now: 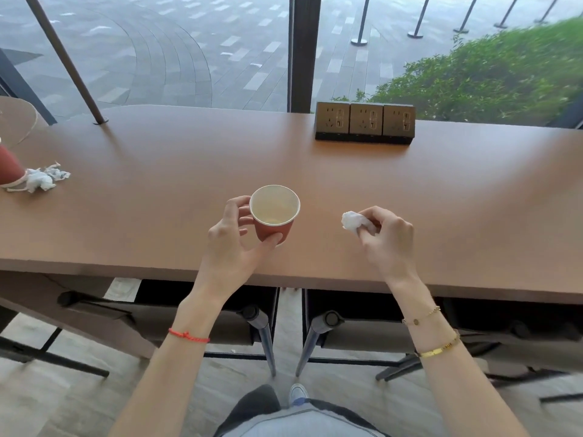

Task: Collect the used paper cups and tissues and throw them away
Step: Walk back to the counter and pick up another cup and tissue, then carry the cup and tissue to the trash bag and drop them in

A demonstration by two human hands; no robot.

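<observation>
A red paper cup (273, 216) with a white inside stands upright near the front edge of the brown counter (315, 171). My left hand (233, 238) wraps around its left side and base, thumb and fingers touching it. To the right, my right hand (383, 239) pinches a crumpled white tissue (355, 221) just above the counter. At the far left edge a second red cup (9, 168) lies on its side, partly cut off by the frame, with another crumpled tissue (42, 178) against its mouth.
A block of three dark power sockets (364, 126) sits at the back of the counter. A slanted metal post (94, 102) meets the counter at the back left. Stools (258, 320) stand under the front edge. Glass wall behind.
</observation>
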